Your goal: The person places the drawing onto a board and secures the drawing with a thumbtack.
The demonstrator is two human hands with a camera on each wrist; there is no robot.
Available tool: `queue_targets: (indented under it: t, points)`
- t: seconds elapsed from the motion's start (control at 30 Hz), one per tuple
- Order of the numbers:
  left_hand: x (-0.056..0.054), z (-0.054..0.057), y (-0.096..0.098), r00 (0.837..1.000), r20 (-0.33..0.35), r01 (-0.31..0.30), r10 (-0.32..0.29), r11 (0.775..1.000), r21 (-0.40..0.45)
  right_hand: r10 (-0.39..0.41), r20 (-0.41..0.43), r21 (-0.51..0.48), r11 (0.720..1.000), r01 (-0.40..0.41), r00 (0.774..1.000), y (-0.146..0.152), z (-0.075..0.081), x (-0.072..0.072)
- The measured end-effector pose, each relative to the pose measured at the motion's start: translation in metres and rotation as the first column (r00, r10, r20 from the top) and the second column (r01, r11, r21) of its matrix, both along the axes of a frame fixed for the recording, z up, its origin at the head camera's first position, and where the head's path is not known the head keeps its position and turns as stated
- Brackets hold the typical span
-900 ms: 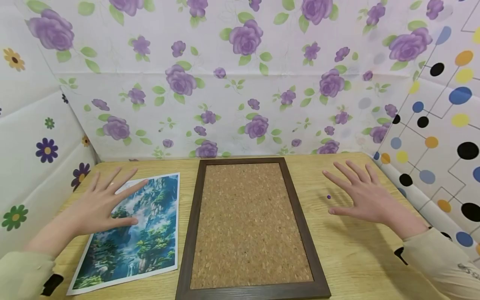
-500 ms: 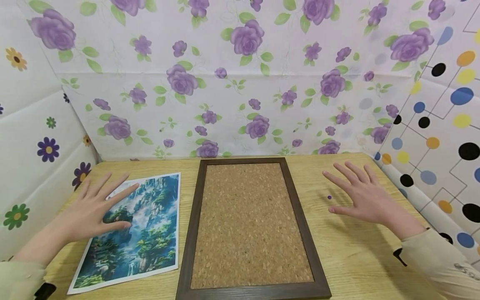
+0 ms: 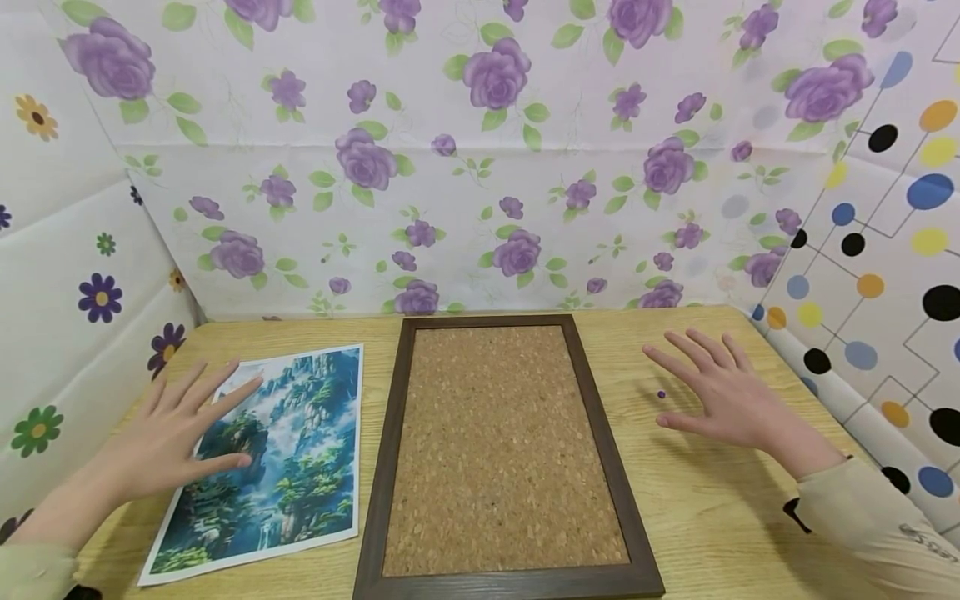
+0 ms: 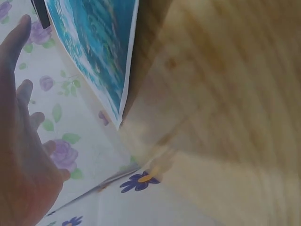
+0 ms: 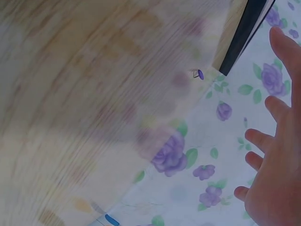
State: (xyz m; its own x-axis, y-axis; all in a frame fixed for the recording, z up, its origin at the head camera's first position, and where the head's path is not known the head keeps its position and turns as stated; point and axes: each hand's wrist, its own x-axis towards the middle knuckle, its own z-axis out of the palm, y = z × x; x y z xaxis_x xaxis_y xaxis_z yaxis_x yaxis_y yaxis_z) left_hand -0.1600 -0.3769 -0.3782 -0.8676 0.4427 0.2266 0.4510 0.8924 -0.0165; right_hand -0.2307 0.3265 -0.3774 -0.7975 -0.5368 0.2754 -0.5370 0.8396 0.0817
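My left hand (image 3: 168, 437) hovers over the left part of a landscape print (image 3: 315, 450), fingers spread and holding nothing. The print shows misty green cliffs inside a white border, and the hand hides part of its left side. In the middle of the table lies a cork board (image 3: 502, 450) in a dark brown frame. My right hand (image 3: 723, 396) is held to the right of the board, its fingers spread and nothing in them. Just left of its thumb is a small purple-headed thumbtack (image 3: 661, 394), seen in the right wrist view as a purple tack (image 5: 200, 74) on the table.
The light wooden table (image 3: 720, 517) ends at a back wall (image 3: 450, 200) covered in purple-rose cloth. A flower-patterned sheet (image 3: 67, 358) borders the left side, and a dotted sheet (image 3: 892, 333) the right.
My left hand has drifted left and slightly down, uncovering more of the print. The right hand has barely moved. The print, board and thumbtack stay in place on the table.
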Motion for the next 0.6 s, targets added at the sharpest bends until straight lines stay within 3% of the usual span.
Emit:
queue_targets:
  t: [0.23,0.6]
  points:
    - [0.005,-0.005,-0.001,0.996,0.084,-0.027,0.020,0.995,0.092,-0.006,0.007,-0.004,1.000,0.006,1.000,0.000,-0.002,-0.001]
    - [0.013,-0.006,-0.006,0.991,0.123,-0.061,0.045,0.989,0.133,0.005,0.016,-0.008,1.000,-0.005,1.000,0.002,-0.009,-0.004]
